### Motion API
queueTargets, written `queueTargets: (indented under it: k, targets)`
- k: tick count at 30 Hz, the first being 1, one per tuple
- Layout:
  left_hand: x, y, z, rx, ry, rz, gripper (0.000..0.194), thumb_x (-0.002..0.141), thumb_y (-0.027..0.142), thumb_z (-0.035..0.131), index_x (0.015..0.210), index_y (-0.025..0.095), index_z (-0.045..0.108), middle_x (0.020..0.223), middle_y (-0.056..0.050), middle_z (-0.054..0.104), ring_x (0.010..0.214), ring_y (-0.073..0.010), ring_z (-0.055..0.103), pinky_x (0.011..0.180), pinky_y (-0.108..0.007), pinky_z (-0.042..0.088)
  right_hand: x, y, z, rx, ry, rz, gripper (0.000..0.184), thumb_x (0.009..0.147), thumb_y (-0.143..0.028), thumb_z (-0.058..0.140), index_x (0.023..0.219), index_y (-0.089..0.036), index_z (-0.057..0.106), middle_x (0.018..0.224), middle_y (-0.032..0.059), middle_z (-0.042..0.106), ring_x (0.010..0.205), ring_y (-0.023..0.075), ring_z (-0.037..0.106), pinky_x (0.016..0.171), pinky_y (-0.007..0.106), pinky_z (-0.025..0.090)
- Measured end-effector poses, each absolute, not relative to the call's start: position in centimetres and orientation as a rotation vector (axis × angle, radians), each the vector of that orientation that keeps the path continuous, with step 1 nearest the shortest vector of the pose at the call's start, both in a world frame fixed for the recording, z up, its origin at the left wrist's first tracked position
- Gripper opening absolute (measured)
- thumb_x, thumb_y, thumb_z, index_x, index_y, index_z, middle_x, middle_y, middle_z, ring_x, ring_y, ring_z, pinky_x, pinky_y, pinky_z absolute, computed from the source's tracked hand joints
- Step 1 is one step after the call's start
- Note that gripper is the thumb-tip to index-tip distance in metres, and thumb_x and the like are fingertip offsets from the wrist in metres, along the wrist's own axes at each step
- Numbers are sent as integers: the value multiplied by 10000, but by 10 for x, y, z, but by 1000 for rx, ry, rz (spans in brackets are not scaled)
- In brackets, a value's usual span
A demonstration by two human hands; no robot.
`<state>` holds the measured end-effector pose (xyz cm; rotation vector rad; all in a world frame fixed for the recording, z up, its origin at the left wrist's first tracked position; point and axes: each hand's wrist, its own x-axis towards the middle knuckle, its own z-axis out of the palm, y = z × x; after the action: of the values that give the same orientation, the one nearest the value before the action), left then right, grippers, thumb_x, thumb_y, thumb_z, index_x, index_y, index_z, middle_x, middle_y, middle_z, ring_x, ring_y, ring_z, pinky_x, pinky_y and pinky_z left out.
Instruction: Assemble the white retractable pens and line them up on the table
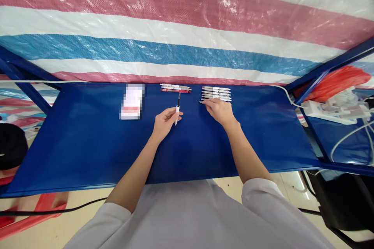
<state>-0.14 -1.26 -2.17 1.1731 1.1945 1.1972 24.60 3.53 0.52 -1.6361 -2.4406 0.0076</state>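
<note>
"What is the left hand (165,123) doing?"
"It is closed on a white pen (177,115). The pen stands nearly straight away from the body, with its thin dark part (179,100) at the far end. I think it is held low down so the fingers don't cover that part."

"And the right hand (219,110)?"
"Its fingers bend down over the near end of the row of pens (216,89). A pale tip (200,102) pokes out on the left. I can't tell if they grip that pen or just touch it."

"Why are those pens side by side?"
"Maybe so each one is easy to see and reach."

"What else is there?"
"A red pen (166,90) and some white ones (166,85) lie at the far middle of the blue table (87,144). A blurry thing (133,101) sits to their left, well apart."
</note>
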Motion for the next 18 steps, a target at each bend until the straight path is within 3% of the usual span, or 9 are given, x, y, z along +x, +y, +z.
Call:
queueTargets:
  k: [18]
  targets:
    - [1,-12,-19,1159,1177,1260,382,770,429,745,1035,159,690,883,-83,761,705,-181,711,678,-323,573,233,43,25,-1693,-2612,105,355,954,-205,396,1143,-297,682,1170,33,701,1039,229,646,647,287,419]
